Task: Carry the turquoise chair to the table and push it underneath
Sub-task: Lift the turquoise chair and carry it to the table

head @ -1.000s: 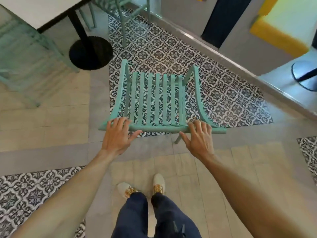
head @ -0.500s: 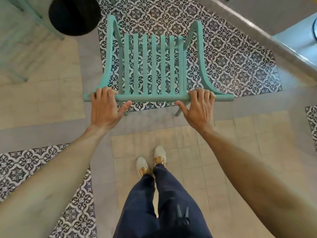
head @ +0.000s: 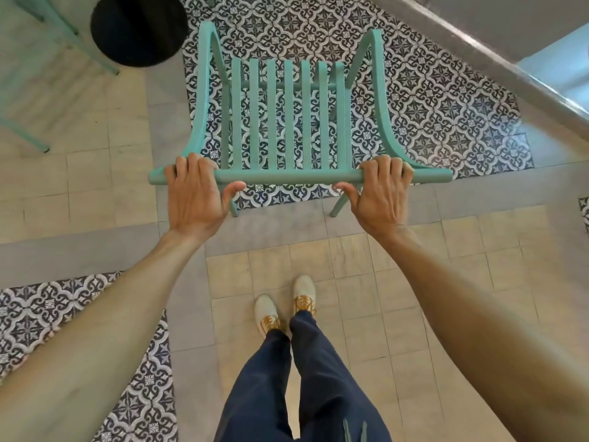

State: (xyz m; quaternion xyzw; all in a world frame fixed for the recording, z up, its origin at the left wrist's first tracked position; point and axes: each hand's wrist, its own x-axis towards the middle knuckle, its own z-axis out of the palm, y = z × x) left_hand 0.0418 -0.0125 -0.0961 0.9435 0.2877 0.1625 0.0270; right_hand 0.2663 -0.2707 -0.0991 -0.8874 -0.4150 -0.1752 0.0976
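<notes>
Looks like a café or restaurant dining area. Patterned tiles set among plain ones, a round black pedestal base, and matching turquoise chairs close together.

A single wide-angle head camera looks steeply down and forward from standing height. The floor and the wearer's shoes lie directly beneath, both forearms reaching up-frame. Straight lines bow near the edges, probably lens distortion. No second view shares the scene.
</notes>
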